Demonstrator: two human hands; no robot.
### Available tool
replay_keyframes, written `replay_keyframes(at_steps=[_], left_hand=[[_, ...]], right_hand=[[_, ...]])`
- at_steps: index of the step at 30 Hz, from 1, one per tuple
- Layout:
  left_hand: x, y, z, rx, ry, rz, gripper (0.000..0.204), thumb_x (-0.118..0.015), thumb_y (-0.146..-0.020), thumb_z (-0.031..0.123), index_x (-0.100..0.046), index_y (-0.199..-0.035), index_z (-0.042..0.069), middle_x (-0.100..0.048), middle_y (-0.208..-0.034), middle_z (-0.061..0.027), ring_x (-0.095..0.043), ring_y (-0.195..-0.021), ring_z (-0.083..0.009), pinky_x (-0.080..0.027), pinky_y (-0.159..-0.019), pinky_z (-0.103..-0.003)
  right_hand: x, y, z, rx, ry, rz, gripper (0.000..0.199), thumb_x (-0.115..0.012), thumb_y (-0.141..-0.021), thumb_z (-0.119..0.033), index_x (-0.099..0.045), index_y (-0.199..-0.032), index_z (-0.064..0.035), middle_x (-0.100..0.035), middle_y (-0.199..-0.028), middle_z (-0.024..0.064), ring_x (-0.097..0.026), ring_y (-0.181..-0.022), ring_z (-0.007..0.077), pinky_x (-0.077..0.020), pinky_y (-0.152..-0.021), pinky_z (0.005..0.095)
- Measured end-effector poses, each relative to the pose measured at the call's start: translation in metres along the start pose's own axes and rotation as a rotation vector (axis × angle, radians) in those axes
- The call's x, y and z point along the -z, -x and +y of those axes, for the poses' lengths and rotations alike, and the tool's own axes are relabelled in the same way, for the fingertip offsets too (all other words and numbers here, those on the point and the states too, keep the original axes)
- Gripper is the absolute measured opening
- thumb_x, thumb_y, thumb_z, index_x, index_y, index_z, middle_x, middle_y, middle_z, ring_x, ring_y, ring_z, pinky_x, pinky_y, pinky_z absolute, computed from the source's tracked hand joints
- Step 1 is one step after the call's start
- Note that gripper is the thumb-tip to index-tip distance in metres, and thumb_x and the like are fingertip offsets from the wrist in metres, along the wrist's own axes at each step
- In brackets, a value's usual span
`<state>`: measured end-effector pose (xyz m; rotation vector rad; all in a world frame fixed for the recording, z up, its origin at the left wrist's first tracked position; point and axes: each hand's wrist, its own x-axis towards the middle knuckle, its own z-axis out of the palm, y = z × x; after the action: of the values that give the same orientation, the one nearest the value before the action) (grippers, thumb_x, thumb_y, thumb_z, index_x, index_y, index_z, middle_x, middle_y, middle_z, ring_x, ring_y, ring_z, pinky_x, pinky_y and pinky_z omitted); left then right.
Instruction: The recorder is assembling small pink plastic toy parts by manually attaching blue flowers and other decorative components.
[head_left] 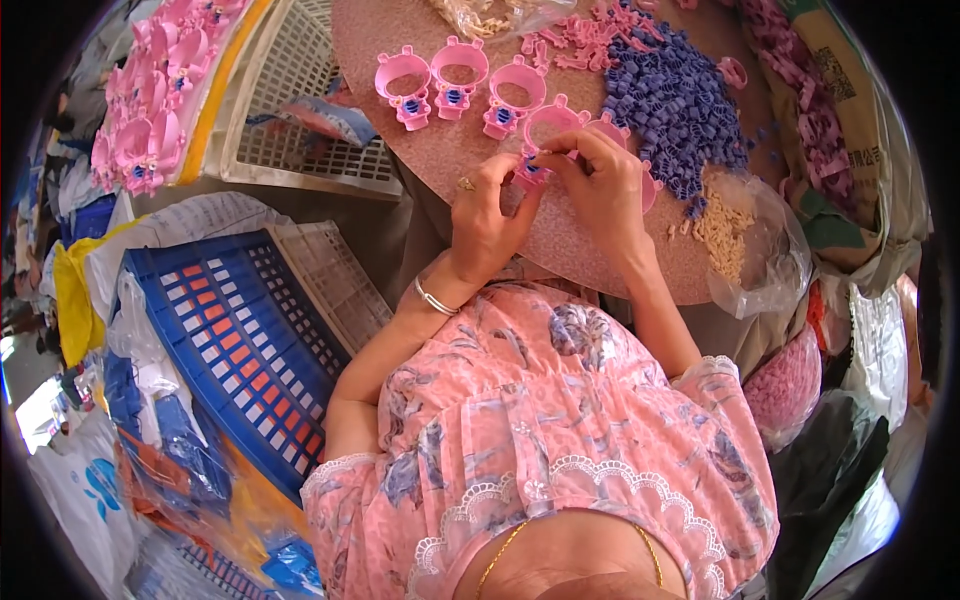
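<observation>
1. One plastic figure point(529, 178) is sitting between my left hand point(488, 215) and right hand point(605, 190), over the table point(580, 257).
2. Three more figures point(454, 98) are lying beyond my left hand.
3. A clip heap point(665, 105) is spreading beyond my right hand, rightward.
4. A bag point(778, 270) is lying right of it.
5. A crate point(310, 181) is resting left of my left hand, beyond a basket point(235, 340).

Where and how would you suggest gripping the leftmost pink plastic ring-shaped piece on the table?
Probably pinch the leftmost pink plastic ring-shaped piece by its left rim, from the left: it encircles an opening, and a similar piece neighbours its right.
</observation>
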<state>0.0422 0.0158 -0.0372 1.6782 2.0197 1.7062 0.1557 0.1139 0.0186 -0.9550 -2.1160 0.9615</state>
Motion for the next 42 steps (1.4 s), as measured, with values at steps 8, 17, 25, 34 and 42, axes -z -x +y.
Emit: replay_keyframes(at_steps=[8,17,25,34,42], left_hand=[[0.002,0.002,-0.003,-0.093,0.051,0.023,0.045,-0.08,-0.079,0.007,-0.057,-0.118,0.002,-0.068,-0.108,-0.0144,-0.068,-0.093,-0.0321,-0.055,-0.078,-0.037],[0.005,0.001,0.002,-0.091,0.058,0.013,0.046,-0.08,-0.079,0.005,-0.055,-0.117,-0.001,-0.067,-0.109,-0.0167,-0.068,-0.096,-0.0325,-0.055,-0.08,-0.038],[0.007,-0.006,0.001,-0.257,0.018,0.021,0.045,-0.08,-0.076,-0.002,-0.056,-0.114,0.001,-0.068,-0.109,-0.016,-0.068,-0.094,-0.0304,-0.055,-0.08,-0.035],[0.009,-0.006,0.003,-0.327,-0.044,0.002,0.039,-0.077,-0.078,0.0,-0.057,-0.112,-0.001,-0.067,-0.109,-0.0177,-0.066,-0.095,-0.0336,-0.055,-0.08,-0.04],[0.009,0.0,0.008,0.002,0.098,0.027,0.044,-0.081,-0.076,0.004,-0.058,-0.114,0.0,-0.068,-0.106,-0.0146,-0.069,-0.092,-0.0293,-0.056,-0.077,-0.036]], right_hand=[[-0.008,0.004,-0.005,0.101,0.115,0.099,0.019,-0.078,-0.077,-0.003,-0.073,-0.095,-0.0052,-0.062,-0.081,0.0071,-0.062,-0.069,0.019,-0.0497,-0.059,0.031],[0.009,0.003,-0.014,0.239,0.142,0.02,0.02,-0.069,-0.081,0.005,-0.073,-0.098,-0.0046,-0.071,-0.093,0.0091,-0.069,-0.075,0.0207,-0.0537,-0.063,0.0298],[0.005,0.004,-0.024,0.095,0.132,0.098,0.01,-0.069,-0.084,0.002,-0.071,-0.093,-0.003,-0.071,-0.08,0.0077,-0.066,-0.063,0.0137,-0.0507,-0.058,0.027],[-0.005,0.005,-0.029,-0.01,0.121,0.172,0.012,-0.071,-0.085,-0.004,-0.066,-0.096,-0.0012,-0.07,-0.077,0.0083,-0.064,-0.062,0.0107,-0.0494,-0.057,0.0257],[0.004,0.011,-0.027,-0.026,0.061,-0.014,0.016,-0.07,-0.085,0.002,-0.071,-0.1,-0.0013,-0.072,-0.085,0.0079,-0.065,-0.066,0.0115,-0.0506,-0.058,0.0251]])
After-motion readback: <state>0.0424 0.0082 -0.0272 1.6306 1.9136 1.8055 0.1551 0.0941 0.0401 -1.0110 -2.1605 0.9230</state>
